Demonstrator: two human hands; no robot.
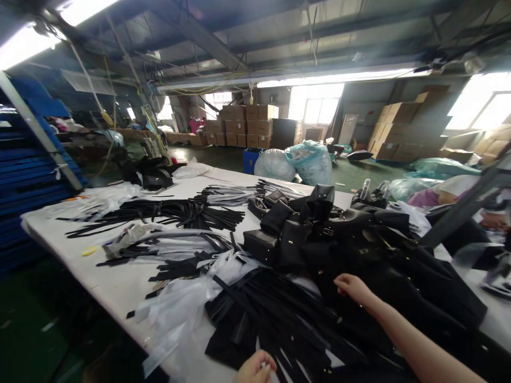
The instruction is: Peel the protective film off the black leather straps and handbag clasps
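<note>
My left hand (pixel 257 368) is at the bottom edge of the view, its fingers curled closed. A small pale bit shows between them, too little to name. My right hand (pixel 354 288) is over the black bags, fingers bent together; what they pinch, if anything, is hidden. Below and around it lies a heap of black bags (pixel 293 242) with small gold-coloured metal fittings. Between and beyond my hands a bundle of long black straps (pixel 275 298) fans across the table. Crumpled clear plastic wrap (pixel 175 308) lies to the left of the straps.
On the white table (pixel 96 290) lie more strap bundles (pixel 191 213), a tape dispenser (pixel 131 239) and a yellow object (pixel 89 250). A slanted metal post (pixel 459 205) rises at right. Beyond are stuffed plastic sacks (pixel 311 162) and stacked cartons (pixel 251 125). Blue stacks (pixel 27 175) stand left.
</note>
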